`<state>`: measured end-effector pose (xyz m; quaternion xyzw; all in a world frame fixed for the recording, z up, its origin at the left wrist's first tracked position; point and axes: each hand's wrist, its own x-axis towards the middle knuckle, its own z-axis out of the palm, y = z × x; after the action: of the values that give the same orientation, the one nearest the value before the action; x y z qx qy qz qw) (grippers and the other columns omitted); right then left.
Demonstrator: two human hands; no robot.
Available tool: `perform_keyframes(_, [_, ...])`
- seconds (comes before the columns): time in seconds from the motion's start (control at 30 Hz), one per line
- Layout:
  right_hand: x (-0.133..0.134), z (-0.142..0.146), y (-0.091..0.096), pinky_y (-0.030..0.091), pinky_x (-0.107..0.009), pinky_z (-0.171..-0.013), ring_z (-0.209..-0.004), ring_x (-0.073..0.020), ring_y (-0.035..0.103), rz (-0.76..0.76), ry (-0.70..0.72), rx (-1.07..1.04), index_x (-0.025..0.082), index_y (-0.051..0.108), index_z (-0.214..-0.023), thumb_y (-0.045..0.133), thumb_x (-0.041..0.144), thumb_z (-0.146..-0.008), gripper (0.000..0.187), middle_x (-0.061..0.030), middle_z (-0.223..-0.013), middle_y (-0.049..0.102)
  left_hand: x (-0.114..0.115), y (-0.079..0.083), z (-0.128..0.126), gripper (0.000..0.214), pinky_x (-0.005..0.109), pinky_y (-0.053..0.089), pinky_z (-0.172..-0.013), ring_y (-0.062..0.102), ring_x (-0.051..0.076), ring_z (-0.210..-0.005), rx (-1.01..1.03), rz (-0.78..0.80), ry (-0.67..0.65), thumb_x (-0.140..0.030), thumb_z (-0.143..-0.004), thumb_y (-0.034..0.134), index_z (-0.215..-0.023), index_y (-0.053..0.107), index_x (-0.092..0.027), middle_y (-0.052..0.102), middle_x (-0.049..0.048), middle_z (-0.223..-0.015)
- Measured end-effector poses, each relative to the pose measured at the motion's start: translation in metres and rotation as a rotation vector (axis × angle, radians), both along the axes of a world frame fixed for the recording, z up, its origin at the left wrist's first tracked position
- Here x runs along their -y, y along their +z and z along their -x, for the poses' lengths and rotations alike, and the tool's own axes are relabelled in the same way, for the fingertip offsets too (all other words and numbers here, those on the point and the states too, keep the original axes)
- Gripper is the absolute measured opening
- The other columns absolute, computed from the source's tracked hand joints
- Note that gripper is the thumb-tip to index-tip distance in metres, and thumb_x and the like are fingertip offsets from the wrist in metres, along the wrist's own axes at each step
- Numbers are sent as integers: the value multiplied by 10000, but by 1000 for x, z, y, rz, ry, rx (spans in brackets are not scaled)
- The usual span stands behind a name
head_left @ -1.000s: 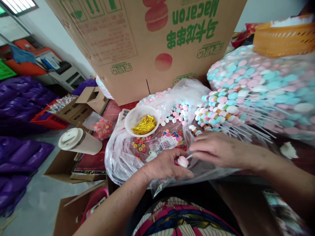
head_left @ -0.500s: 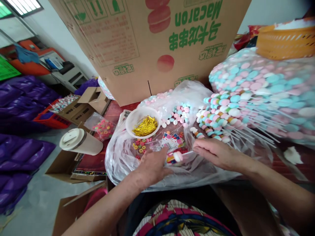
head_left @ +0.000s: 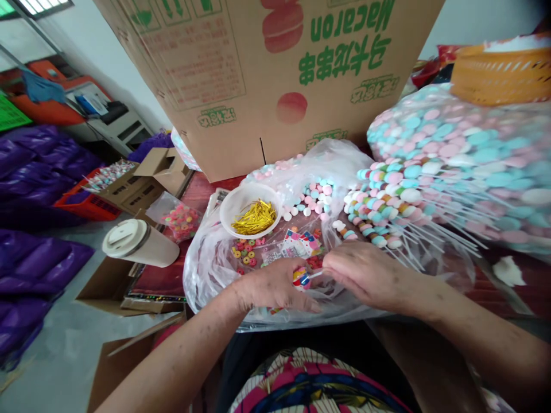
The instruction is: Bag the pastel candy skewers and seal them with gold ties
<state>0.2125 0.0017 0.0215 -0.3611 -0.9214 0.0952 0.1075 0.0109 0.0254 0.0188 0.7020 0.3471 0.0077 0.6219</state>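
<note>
My left hand [head_left: 271, 287] is closed around small coloured candy rings [head_left: 300, 277] just above the clear plastic sheet [head_left: 206, 269]. My right hand [head_left: 365, 272] pinches a thin white stick [head_left: 316, 273] whose tip meets the candy in the left hand. Loose coloured rings [head_left: 244, 252] and small printed packets [head_left: 297, 244] lie on the plastic just beyond the hands. A white bowl [head_left: 235, 202] of gold twist ties [head_left: 255, 218] stands behind them.
A pile of finished candy skewers [head_left: 387, 206] lies to the right, beside a big bag of pastel candies [head_left: 465, 149]. A large Macaron carton [head_left: 267, 74] stands behind. A lidded cup [head_left: 138, 244], open boxes [head_left: 142, 183] and purple bags [head_left: 34, 264] are at the left.
A pale candy was on the stick between the hands a second ago. The left hand then reached forward to the loose rings and came back; now coloured rings meet the stick tip.
</note>
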Motion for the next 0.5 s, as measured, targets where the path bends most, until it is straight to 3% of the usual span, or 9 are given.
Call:
perform_keyframes(0.17, [-2, 22, -10, 352, -284, -621, -697, -181, 569, 153, -2, 80, 151, 587, -766, 434, 129, -840, 170, -80, -759, 652, 2, -11, -9, 308, 266, 459, -743, 568, 168, -809, 82, -97, 51, -209, -654, 732, -948, 663, -150, 649, 8, -854])
perform_keyframes(0.27, [-7, 11, -10, 346, -278, -615, -675, -171, 546, 175, -33, 9, 162, 563, -755, 388, 158, -874, 212, -67, -724, 627, -3, -8, 6, 593, 287, 460, -795, 575, 199, -932, 207, 2, 107, -283, -670, 760, -1212, 558, -155, 650, 65, -1020])
perform_keyframes(0.33, [-10, -1, -8, 342, -269, -613, -656, -158, 521, 152, -53, -79, 174, 533, -734, 340, 206, -918, 269, -48, -691, 596, -5, -6, 22, 568, 288, 447, -806, 568, 198, -958, 211, 50, 81, -383, -753, 698, -1250, 524, -172, 639, 74, -1048])
perform_keyframes(0.43, [-13, -10, -3, 327, -268, -608, -642, -156, 497, 105, -61, -105, 183, 505, -702, 334, 247, -932, 294, -37, -672, 570, 2, -10, 35, 476, 279, 440, -715, 589, 168, -786, 160, 198, 37, -554, -825, 558, -1092, 590, -162, 640, 53, -877])
perform_keyframes(0.5, [-13, -8, -1, 316, -269, -597, -635, -159, 496, 106, -60, -84, 184, 518, -700, 347, 246, -925, 289, -38, -665, 565, 13, -16, 32, 547, 262, 423, -606, 557, 133, -617, 176, 323, 127, -631, -803, 529, -1093, 560, -168, 609, 24, -767])
